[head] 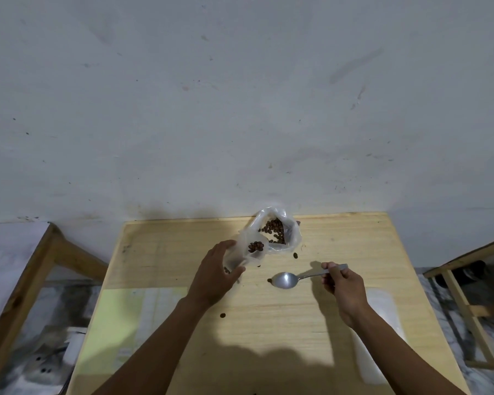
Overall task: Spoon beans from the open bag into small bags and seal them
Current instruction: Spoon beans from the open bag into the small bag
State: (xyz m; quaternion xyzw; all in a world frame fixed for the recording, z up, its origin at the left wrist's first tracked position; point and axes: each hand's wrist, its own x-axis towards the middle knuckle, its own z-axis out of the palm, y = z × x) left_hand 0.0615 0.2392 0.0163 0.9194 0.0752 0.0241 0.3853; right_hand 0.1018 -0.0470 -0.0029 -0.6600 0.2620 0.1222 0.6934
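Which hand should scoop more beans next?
Probably the right hand: it already grips the empty spoon near the open bag. The left hand holds the small bag.

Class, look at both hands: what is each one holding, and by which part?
The left hand grips the small bag by its side. The right hand pinches the spoon near its handle end.

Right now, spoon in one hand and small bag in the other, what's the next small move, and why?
Probably swing the spoon back to the open bag for another scoop. Its bowl looks empty, and the small bag held by the left hand shows only a few beans. The right hand already pinches the handle.
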